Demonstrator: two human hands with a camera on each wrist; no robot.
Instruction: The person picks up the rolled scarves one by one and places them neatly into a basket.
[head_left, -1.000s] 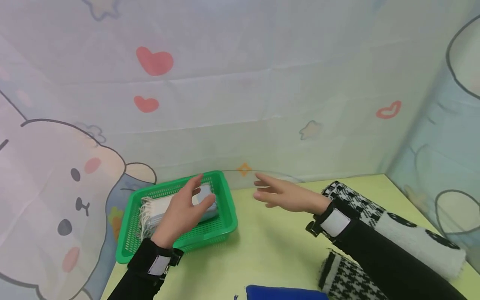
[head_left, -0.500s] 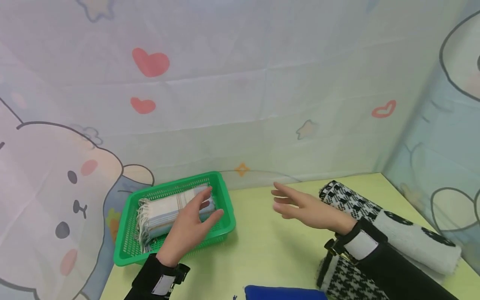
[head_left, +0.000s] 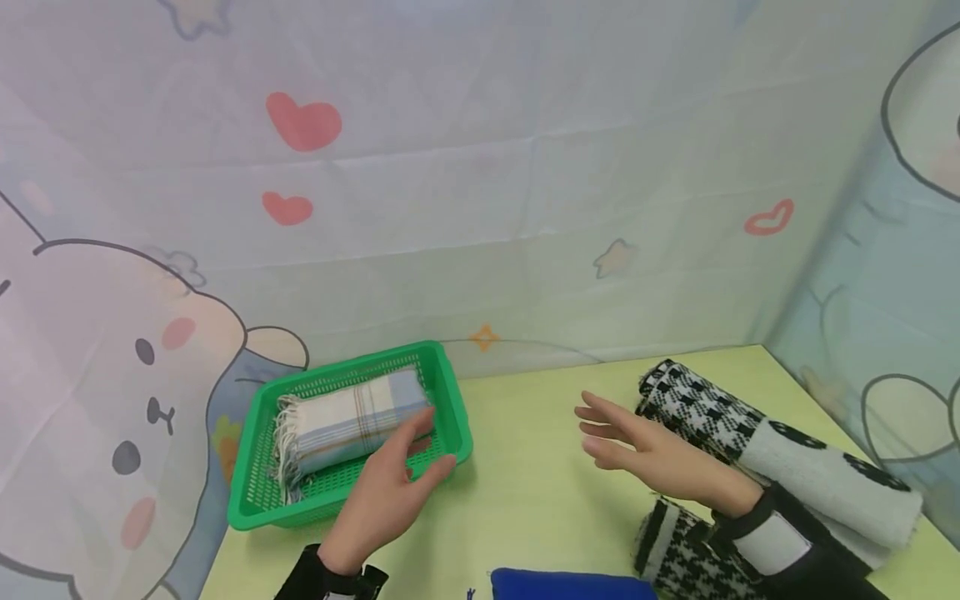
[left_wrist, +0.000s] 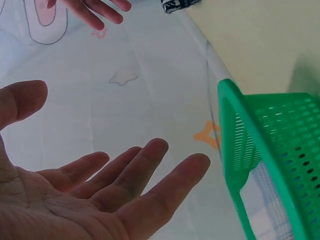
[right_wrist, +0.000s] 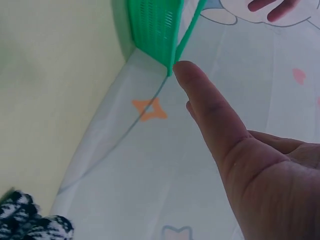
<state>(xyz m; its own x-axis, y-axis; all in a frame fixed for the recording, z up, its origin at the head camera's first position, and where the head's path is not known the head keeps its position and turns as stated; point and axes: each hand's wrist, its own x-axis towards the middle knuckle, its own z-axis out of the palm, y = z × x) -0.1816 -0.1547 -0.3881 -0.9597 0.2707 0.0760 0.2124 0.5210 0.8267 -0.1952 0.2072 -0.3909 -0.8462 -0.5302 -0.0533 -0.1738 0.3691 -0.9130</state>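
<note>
My left hand (head_left: pixel 382 498) hovers over the near right side of a green basket (head_left: pixel 252 467), its fingers apart and holding nothing. Inside the basket lies a folded plaid scarf (head_left: pixel 352 417) in white and pale blue, with a fringe at its left end. In the left wrist view the left palm faces up with loosely spread fingers (left_wrist: pixel 165 200), beside the basket. My right hand (head_left: pixel 667 458) is in the air over the table, to the left of a rolled black-and-white scarf (head_left: pixel 697 408). Its fingers are extended and it holds nothing.
The table (head_left: pixel 517 492) has a yellow-green top. A black-and-white houndstooth cloth (head_left: pixel 682 554) lies near the right forearm, partly covered by it. At the front edge of view is a folded blue cloth (head_left: pixel 570 586). A printed curtain (head_left: pixel 450 200) stands behind.
Both hands have drawn back toward the body, the right one also moving to the right. More of the plaid scarf in the basket now shows.
</note>
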